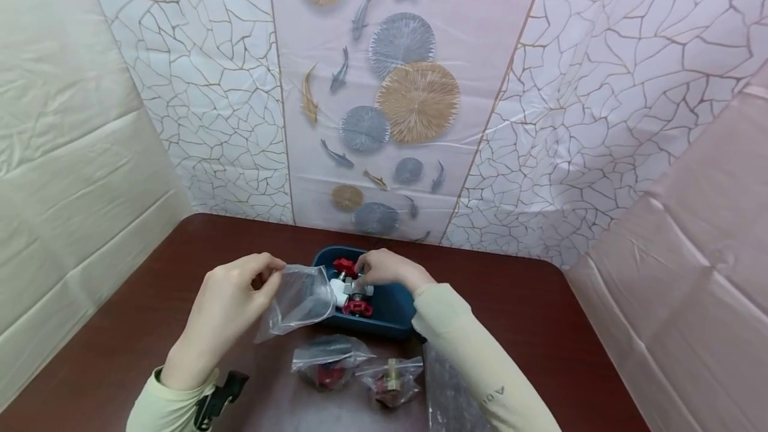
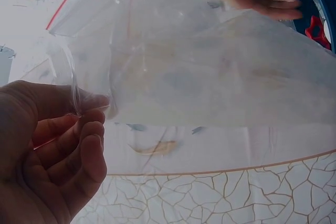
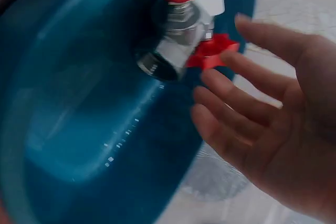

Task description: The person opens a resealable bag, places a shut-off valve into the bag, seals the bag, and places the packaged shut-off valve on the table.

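Observation:
My left hand pinches the edge of a clear zip bag between thumb and fingers. In the left wrist view the bag spreads out thin and see-through, with a red zip line at its top. A dark blue bin holds metal valves with red handwheels and a white fitting. Over the bin is my right hand. The right wrist view shows this hand with fingers spread, fingertips right beside a silver valve and a red handwheel.
Two clear zip bags lie on the table before the bin: one bag with red parts, another with a brass and red piece. Clear plastic sheeting lies under my right forearm. Cloth-covered walls surround the dark red table.

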`<state>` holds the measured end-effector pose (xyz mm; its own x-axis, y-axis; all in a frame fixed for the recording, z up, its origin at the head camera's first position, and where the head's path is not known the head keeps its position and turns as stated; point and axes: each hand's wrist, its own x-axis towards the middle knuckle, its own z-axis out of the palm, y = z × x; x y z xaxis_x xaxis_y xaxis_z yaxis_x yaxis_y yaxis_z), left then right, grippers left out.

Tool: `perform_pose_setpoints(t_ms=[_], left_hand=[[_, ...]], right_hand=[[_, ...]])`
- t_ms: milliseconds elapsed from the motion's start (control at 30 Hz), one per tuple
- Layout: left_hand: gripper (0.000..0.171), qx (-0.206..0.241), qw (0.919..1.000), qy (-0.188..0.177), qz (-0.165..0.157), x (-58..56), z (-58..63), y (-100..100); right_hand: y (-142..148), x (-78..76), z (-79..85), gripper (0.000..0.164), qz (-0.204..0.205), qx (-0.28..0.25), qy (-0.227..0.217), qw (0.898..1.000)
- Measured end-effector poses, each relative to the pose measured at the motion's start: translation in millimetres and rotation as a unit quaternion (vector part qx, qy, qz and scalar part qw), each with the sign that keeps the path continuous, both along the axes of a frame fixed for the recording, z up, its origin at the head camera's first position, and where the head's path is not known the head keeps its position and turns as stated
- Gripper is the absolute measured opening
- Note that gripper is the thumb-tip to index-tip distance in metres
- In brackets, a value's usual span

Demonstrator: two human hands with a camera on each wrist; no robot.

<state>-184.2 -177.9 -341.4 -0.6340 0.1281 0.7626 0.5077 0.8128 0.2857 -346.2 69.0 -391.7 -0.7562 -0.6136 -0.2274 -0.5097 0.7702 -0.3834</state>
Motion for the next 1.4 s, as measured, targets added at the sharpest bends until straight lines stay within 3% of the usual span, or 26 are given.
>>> perform_pose_setpoints(t_ms=[200, 333, 500, 600, 700, 833, 1033, 1400], left_hand=[[0.014, -0.001, 0.9999, -0.012, -0.006, 1.0, 1.4, 2.1], [0.014, 0.000, 0.9998, -0.017, -0.006, 1.9, 1.5, 1.5], [0.014, -0.002, 0.9997, -0.022, -0.005, 1.3, 1.6, 0.4], [0.013, -0.004, 0.9995, -0.029, -0.006, 0.5, 0.6, 0.6], [0.013, -0.006, 0.9993, -0.036, -0.006, -0.1, -1.0, 0.6], [0.013, -0.006, 0.9991, -0.041, -0.004, -0.6, -3.0, 0.7], [0.013, -0.006, 0.9989, -0.046, -0.005, -0.4, -4.5, 1.5], [0.014, -0.008, 0.9993, -0.037, -0.006, -0.8, -5.1, 5.8]], right_hand=[[-15.5, -13.8, -17.2, 0.027, 0.008, 0.050, -0.047, 0.998], [-24.3, -15.6, -21.1, 0.045, -0.012, 0.050, -0.078, 0.996], [-26.2, -13.4, -21.0, 0.026, -0.027, 0.079, -0.107, 0.991], [-23.1, -12.5, -21.5, 0.051, -0.043, 0.081, -0.158, 0.983], [-22.2, -12.2, -22.7, 0.061, -0.052, 0.070, -0.192, 0.978], [-26.8, -12.2, -23.8, 0.053, -0.037, 0.085, -0.160, 0.983], [-32.7, -12.0, -25.6, 0.020, -0.025, 0.106, -0.096, 0.989], [-25.3, -9.3, -24.7, 0.019, -0.019, 0.093, -0.037, 0.995]])
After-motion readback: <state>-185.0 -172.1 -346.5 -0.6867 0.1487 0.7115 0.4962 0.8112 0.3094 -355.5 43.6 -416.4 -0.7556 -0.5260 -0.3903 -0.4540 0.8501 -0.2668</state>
